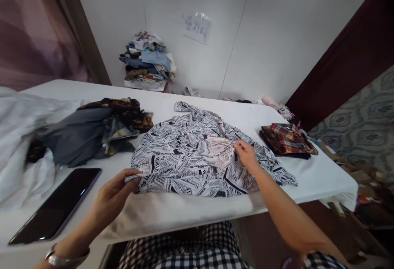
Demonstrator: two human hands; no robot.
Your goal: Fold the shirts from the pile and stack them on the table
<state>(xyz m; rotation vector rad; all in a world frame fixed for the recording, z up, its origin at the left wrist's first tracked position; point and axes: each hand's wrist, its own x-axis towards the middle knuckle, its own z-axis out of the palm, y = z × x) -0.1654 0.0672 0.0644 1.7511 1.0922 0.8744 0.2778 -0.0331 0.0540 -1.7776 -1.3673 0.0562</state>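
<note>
Here's the newsprint shirt point(184, 158) lying dead ahead on the white table point(326, 181), its collar-like end pointing to 12 o'clock, its long axis seemingly running 12 to 6. Left hand point(115, 191) pinches its edge at eight o'clock, right hand point(246, 156) gathers cloth at three: arranging, it seems, calling for even tension next.

A black-and-white newspaper-print cloth shirt point(187, 158) lies spread and creased on a white-covered table point(314, 181). Its wide end lies along the near edge.
</note>
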